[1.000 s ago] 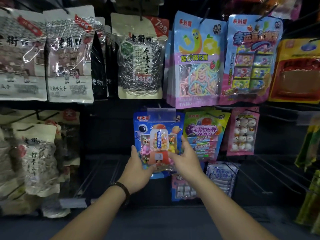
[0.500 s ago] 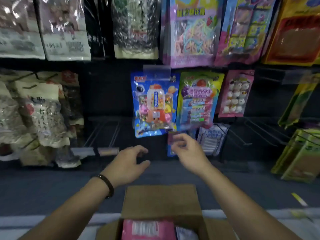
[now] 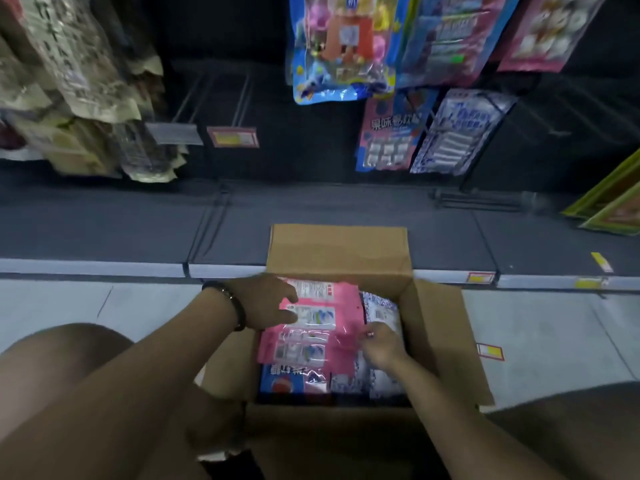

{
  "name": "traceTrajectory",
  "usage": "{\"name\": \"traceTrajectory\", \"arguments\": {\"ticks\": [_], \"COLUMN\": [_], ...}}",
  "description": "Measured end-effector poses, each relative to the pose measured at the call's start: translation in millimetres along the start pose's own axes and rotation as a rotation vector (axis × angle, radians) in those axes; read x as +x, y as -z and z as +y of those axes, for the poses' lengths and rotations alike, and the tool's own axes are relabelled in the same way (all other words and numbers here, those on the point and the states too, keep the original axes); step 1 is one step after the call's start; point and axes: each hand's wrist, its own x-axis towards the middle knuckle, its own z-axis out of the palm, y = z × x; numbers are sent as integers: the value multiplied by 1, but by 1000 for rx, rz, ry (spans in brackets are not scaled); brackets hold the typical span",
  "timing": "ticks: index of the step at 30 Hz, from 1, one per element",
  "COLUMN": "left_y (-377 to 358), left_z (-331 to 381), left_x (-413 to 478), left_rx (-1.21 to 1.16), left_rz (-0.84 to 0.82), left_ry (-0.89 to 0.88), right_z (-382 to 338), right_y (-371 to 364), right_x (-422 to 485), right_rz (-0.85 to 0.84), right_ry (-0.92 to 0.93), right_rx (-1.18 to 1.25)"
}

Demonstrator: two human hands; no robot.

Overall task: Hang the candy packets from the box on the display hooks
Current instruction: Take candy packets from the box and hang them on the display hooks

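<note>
Both hands have dropped from the hanging display into the open cardboard box on the floor, and the view has tipped down with them. They are apart. The left hand, a dark bracelet on its wrist, lies with fingers spread on the left edge of a pink packet. The right hand has its fingers curled at that packet's right edge; whether they pinch it cannot be told.

One pink packet lies on top in the box, showing white label panels too blurred to read. One blue packet shows beneath its near end, with white-and-blue patterned packets to the right, their number unclear.

Five candy packets hang on the far display. Only the pink-and-blue hanging packet has readable writing, beginning "果味". Left of it hang two price tags: one grey tag and one red-and-yellow tag, their print illegible
</note>
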Motion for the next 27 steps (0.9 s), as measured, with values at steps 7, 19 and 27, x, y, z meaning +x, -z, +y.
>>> {"name": "traceTrajectory", "arguments": {"ticks": [7, 19, 27], "left_y": [-1, 3, 7], "left_z": [-5, 0, -5], "left_x": [22, 41, 46], "left_rx": [22, 46, 28], "left_rz": [-117, -114, -58], "left_ry": [-9, -15, 8], "right_z": [-3, -3, -19], "right_y": [-54, -76, -57], "right_x": [33, 84, 71], "right_rz": [-66, -66, -4], "right_ry": [-343, -529, -417], "right_rx": [475, 1047, 981]}}
